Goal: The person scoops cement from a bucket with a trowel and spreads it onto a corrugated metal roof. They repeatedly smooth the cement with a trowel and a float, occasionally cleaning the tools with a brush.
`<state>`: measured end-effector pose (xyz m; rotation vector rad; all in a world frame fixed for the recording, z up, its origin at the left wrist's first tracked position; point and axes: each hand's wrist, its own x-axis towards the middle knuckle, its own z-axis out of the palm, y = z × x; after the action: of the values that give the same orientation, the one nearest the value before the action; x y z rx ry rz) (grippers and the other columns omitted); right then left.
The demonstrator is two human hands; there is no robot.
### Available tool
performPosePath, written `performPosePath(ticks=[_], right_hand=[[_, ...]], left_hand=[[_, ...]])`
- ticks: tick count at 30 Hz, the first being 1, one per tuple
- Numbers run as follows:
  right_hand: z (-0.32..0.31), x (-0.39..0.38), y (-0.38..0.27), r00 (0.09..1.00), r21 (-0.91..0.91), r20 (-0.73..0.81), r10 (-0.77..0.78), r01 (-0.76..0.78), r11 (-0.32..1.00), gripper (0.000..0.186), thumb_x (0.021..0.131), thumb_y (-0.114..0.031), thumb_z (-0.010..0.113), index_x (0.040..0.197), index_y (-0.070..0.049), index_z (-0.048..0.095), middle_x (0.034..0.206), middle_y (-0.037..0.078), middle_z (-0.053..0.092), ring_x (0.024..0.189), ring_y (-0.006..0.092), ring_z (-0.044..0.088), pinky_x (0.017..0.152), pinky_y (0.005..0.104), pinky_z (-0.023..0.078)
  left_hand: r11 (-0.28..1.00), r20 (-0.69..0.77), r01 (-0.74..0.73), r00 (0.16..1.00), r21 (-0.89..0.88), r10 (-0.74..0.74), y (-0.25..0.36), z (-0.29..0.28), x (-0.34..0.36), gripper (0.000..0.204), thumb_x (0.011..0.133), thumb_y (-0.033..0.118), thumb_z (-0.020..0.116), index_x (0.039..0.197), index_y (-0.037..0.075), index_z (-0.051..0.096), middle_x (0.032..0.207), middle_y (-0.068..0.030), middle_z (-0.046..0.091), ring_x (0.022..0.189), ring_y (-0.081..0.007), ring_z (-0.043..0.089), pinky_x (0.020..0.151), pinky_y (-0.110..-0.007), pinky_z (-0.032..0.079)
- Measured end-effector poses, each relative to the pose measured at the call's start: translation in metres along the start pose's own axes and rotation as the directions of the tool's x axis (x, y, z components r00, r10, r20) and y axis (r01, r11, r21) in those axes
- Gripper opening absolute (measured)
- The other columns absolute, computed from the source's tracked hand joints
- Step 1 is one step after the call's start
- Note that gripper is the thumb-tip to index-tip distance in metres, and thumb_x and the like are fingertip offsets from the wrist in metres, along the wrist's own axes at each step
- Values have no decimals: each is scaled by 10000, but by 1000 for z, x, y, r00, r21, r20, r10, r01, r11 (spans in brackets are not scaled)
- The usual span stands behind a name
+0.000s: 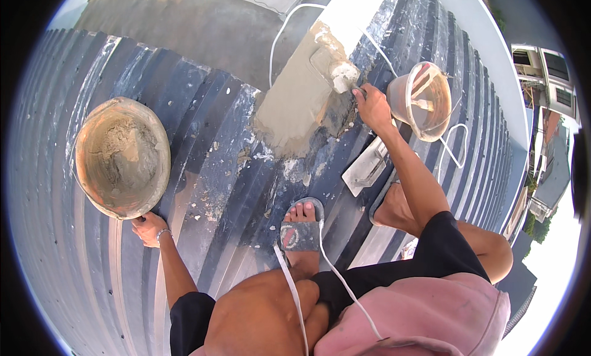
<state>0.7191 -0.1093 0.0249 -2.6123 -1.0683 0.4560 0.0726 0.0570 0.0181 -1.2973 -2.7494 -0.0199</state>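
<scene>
My right hand [373, 109] is closed around the handle of a small trowel [355, 89]. Pale wet mortar [344, 77] sits at the trowel's end, against a raised block [292, 109] coated in smooth grey mortar. At the lower rim of a round basin [161, 165] on the left is my left hand [149, 230], its fingers curled in. A small dark bit shows at those fingers, but I cannot make out what it is. Grey mortar [126, 153] lies inside the basin. Just below my right forearm, a flat finishing trowel [368, 168] rests on the roof.
A translucent bucket [425, 103] stands right of my right hand, mortar smeared inside. White cord [278, 39] loops past the block. Ribbed dark metal roofing [215, 165] slopes underfoot, spattered with mortar. A grey wall [184, 36] rises behind; my sandalled foot [301, 226] is below the block.
</scene>
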Motion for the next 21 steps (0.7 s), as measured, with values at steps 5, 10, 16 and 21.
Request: performPosePath(ticks=[5, 10, 16, 21], right_hand=[[-14, 57, 21, 988, -60, -42, 150, -153, 986, 395, 1057, -376, 640, 1225, -26, 711, 1192, 282, 745, 1144, 484, 702, 999, 566, 541], [-24, 64, 28, 984, 0, -131, 124, -125, 992, 448, 1054, -398, 642, 1219, 12, 713, 1120, 311, 750, 1083, 477, 724, 944, 534, 556], [-20, -24, -44, 957, 288, 289, 37, -124, 949, 449, 1013, -361, 721, 1138, 70, 701, 950, 298, 736, 960, 467, 736, 879, 493, 556], [-2, -86, -84, 918, 278, 351, -187, 88, 956, 373, 982, -267, 721, 1135, 73, 699, 1059, 301, 736, 1034, 471, 718, 919, 479, 552]], left_hand=[[1000, 11, 5, 1000, 13, -5, -2, 2, 1, 502, 1003, 585, 516, 1233, 177, 697, 1234, -78, 696, 1155, -355, 693, 974, -568, 481], [1000, 25, -1, 1000, -15, 1, 4, 7, -6, 540, 1004, 611, 515, 1271, 178, 696, 1275, -93, 693, 1175, -361, 690, 987, -569, 482], [999, 30, 32, 999, 12, -32, 9, -12, -2, 542, 985, 618, 558, 1272, 182, 702, 1267, -86, 692, 1158, -353, 697, 999, -557, 457], [999, 18, 19, 1000, -46, -19, 4, -7, -4, 485, 971, 567, 581, 1222, 174, 714, 1266, -68, 699, 1179, -329, 684, 1016, -539, 448]])
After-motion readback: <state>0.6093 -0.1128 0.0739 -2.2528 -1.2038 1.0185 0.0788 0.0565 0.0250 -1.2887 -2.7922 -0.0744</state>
